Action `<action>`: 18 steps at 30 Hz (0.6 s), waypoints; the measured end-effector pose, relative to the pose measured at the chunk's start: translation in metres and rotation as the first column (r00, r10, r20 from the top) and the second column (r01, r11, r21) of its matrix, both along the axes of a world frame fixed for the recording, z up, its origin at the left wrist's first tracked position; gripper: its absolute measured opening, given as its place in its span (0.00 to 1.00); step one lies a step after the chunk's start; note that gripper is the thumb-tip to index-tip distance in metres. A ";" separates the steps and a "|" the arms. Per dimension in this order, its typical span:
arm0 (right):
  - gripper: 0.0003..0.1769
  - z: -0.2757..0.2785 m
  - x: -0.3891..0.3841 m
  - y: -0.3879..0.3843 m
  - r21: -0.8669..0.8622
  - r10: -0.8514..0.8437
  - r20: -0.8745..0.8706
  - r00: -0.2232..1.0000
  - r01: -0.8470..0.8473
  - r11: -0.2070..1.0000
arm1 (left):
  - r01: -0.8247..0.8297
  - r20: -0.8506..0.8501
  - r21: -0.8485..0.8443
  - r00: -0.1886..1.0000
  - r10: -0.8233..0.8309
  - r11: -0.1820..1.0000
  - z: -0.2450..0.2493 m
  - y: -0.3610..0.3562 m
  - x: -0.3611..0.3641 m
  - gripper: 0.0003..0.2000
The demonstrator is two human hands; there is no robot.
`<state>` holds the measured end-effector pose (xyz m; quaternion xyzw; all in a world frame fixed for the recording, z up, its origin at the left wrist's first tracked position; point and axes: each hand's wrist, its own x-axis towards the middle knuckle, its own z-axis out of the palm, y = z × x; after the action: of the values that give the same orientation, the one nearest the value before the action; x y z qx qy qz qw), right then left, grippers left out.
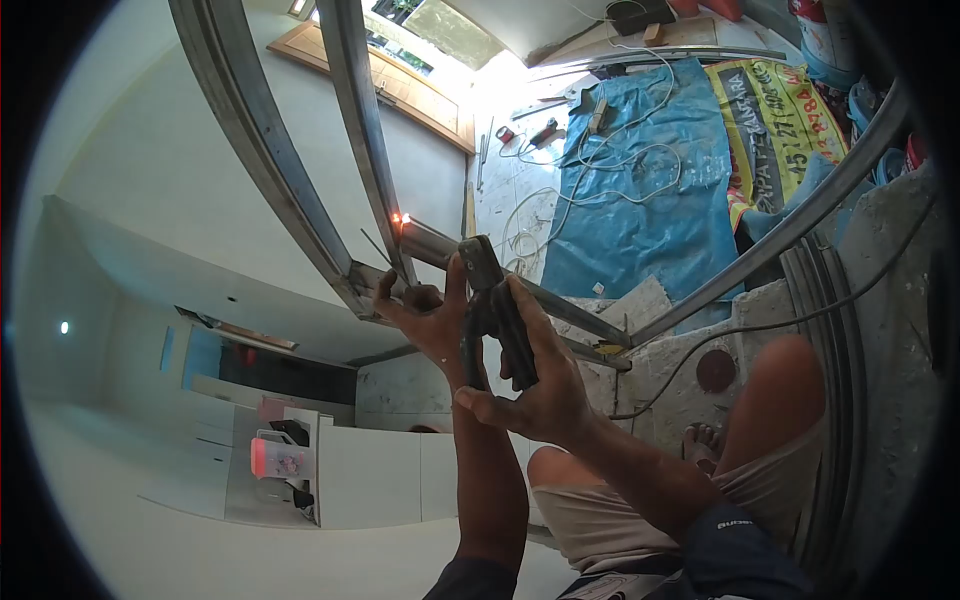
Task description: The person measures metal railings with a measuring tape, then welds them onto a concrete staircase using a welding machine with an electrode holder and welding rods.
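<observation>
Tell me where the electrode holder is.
Head view, centre: the electrode holder is gripped in the right hand, beside the left hand, just below the glowing weld spot.

Two metal rails [300, 170] run from the far left down to a joint [385, 285] at the centre, and the left hand [425, 320] lies against it. Just right of it, the right hand [535, 395] holds a welding clamp [492, 305]. Farther off, a tarp [640, 210] lies on the floor with cables [610, 160] on it and a banner [785, 125] to its right.
</observation>
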<state>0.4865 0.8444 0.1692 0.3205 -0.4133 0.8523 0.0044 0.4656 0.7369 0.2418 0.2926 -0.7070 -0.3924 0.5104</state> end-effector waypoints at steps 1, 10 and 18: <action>0.69 0.000 0.000 -0.001 -0.003 -0.006 -0.004 1.000 0.006 1.000 | -0.012 0.003 -0.013 1.000 0.012 1.000 -0.002 -0.003 0.000 0.41; 0.69 0.001 -0.002 0.001 0.031 0.027 0.006 1.000 -0.028 0.999 | 0.014 -0.020 -0.046 1.000 -0.015 0.999 -0.003 0.000 0.000 0.38; 0.70 0.003 0.000 0.003 0.056 0.018 -0.010 1.000 -0.018 0.998 | 0.014 -0.042 -0.193 0.999 -0.023 0.981 -0.013 -0.023 -0.001 0.30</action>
<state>0.4863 0.8474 0.1723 0.3287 -0.4339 0.8388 -0.0099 0.4642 0.7141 0.2283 0.2265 -0.7331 -0.3331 0.5480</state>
